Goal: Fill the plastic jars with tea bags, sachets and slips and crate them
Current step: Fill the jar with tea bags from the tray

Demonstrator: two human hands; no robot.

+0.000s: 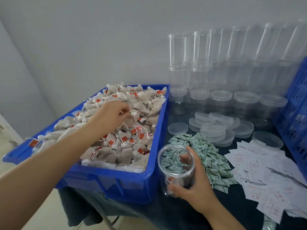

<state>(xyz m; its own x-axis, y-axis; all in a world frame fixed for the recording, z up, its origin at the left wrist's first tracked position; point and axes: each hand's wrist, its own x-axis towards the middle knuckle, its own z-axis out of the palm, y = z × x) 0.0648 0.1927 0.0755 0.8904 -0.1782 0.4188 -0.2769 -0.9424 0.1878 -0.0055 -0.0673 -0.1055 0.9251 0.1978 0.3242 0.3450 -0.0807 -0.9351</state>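
Note:
A blue bin (pixel 156 146) on the left is heaped with beige tea bags (pixel 132 130) bearing red tags. My left hand (pixel 113 112) reaches over the heap and pinches a tea bag (pixel 133 113) by its string end. My right hand (pixel 196 183) grips a clear plastic jar (pixel 176 170) standing beside the bin's right wall; a tea bag lies at the jar's bottom. Green-and-white sachets (pixel 206 155) lie in a pile just behind the jar. White paper slips (pixel 265 173) with red print are spread at the right.
Stacked clear jars (pixel 216 63) line the back wall on the right. Loose clear lids (pixel 214 128) lie in front of them. A blue slatted crate (pixel 297 113) stands at the far right edge. The dark-covered table's front edge (pixel 149 216) runs below the bin.

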